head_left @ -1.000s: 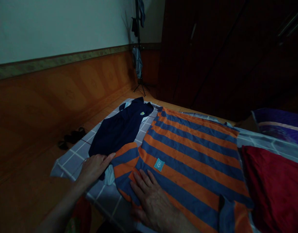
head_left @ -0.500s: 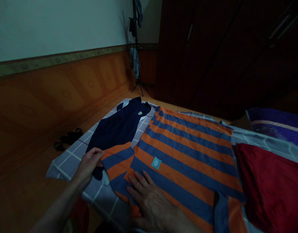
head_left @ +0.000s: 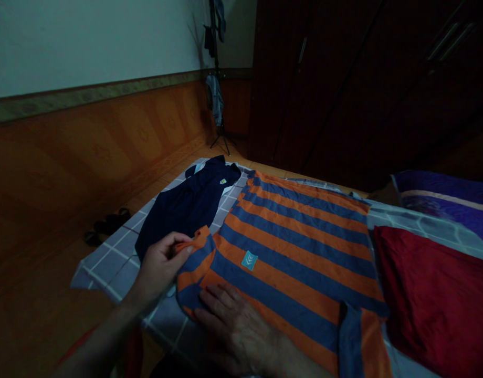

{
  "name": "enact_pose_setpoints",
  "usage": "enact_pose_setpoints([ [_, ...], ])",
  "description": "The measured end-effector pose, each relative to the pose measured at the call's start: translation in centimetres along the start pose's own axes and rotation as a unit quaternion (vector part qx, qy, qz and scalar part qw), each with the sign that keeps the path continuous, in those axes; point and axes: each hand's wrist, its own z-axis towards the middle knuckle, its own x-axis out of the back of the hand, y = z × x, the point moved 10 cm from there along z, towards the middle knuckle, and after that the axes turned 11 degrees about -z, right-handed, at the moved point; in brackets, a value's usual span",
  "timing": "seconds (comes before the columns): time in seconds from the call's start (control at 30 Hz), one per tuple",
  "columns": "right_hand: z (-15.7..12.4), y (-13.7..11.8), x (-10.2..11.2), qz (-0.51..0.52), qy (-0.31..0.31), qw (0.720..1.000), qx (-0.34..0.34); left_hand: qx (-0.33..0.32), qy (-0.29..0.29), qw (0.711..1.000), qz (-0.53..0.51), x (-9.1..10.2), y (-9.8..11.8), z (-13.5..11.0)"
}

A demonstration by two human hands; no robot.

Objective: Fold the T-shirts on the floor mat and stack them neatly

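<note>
An orange and blue striped shirt [head_left: 300, 252] lies spread on a bed with a grey checked sheet [head_left: 107, 260]. My left hand [head_left: 159, 265] pinches the end of the shirt's sleeve [head_left: 194, 257] and lifts it off the sheet. My right hand [head_left: 235, 328] lies flat, fingers stretched, on the shirt's shoulder beside that sleeve. A dark navy garment [head_left: 186, 207] lies on the sheet just beyond my left hand.
A red cloth [head_left: 434, 294] lies to the right of the shirt, with a purple pillow [head_left: 442, 194] behind it. Dark sandals [head_left: 103, 228] sit on the orange floor at left. A stand with hanging clothes [head_left: 216, 94] is in the far corner beside a dark wardrobe [head_left: 363, 84].
My left hand went from lying open beside the sleeve to pinching its end and drawing it up and inward. My right hand stayed flat on the shirt.
</note>
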Motion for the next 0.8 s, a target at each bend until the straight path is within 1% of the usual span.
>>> enact_pose_setpoints([
  [0.03,-0.1,-0.1,1.1,-0.002,0.053,0.999,0.001,-0.053,-0.07,0.995,0.048,-2.2,1.5,-0.7],
  [0.07,-0.4,0.2,2.3,0.001,0.115,0.993,-0.012,-0.102,-0.144,0.98,0.09,-4.5,2.4,-1.7],
  [0.1,-0.8,0.8,3.5,0.01,0.175,0.984,-0.038,-0.141,-0.215,0.958,0.129,-6.7,2.9,-2.9],
  [0.13,-1.3,1.8,4.3,0.024,0.223,0.971,-0.079,-0.165,-0.273,0.933,0.165,-8.4,2.7,-4.2],
  [0.17,-1.8,3.2,4.7,0.04,0.255,0.957,-0.132,-0.179,-0.312,0.911,0.2,-9.5,2.1,-5.2],
  [0.2,-2.3,4.8,4.7,0.057,0.268,0.942,-0.194,-0.185,-0.331,0.895,0.235,-10.0,1.4,-5.8],
  [0.23,-2.8,6.3,4.3,0.075,0.264,0.926,-0.258,-0.185,-0.335,0.884,0.268,-10.1,0.5,-6.2],
  [0.3,-3.6,8.8,3.2,0.109,0.229,0.899,-0.357,-0.176,-0.321,0.876,0.313,-9.4,-1.1,-6.3],
  [0.37,-4.0,10.2,2.7,0.127,0.195,0.883,-0.407,-0.169,-0.302,0.876,0.335,-8.2,-2.3,-6.4],
  [0.4,-3.9,10.6,2.9,0.125,0.179,0.883,-0.416,-0.168,-0.295,0.877,0.34,-7.7,-2.8,-6.4],
  [0.47,-3.4,11.1,3.7,0.101,0.149,0.892,-0.414,-0.174,-0.287,0.878,0.343,-6.9,-3.6,-6.7],
  [0.53,-2.4,11.7,4.7,0.062,0.118,0.903,-0.41,-0.186,-0.283,0.879,0.336,-6.6,-4.0,-7.0],
  [0.6,-1.3,12.5,5.2,0.018,0.084,0.908,-0.409,-0.196,-0.282,0.879,0.332,-6.6,-4.1,-7.1],
  [0.7,0.6,13.7,4.8,-0.055,0.023,0.905,-0.422,-0.192,-0.28,0.877,0.339,-6.2,-4.2,-6.7],
  [0.8,2.3,14.1,3.7,-0.111,-0.027,0.899,-0.424,-0.183,-0.271,0.882,0.34,-4.8,-4.2,-6.3],
])
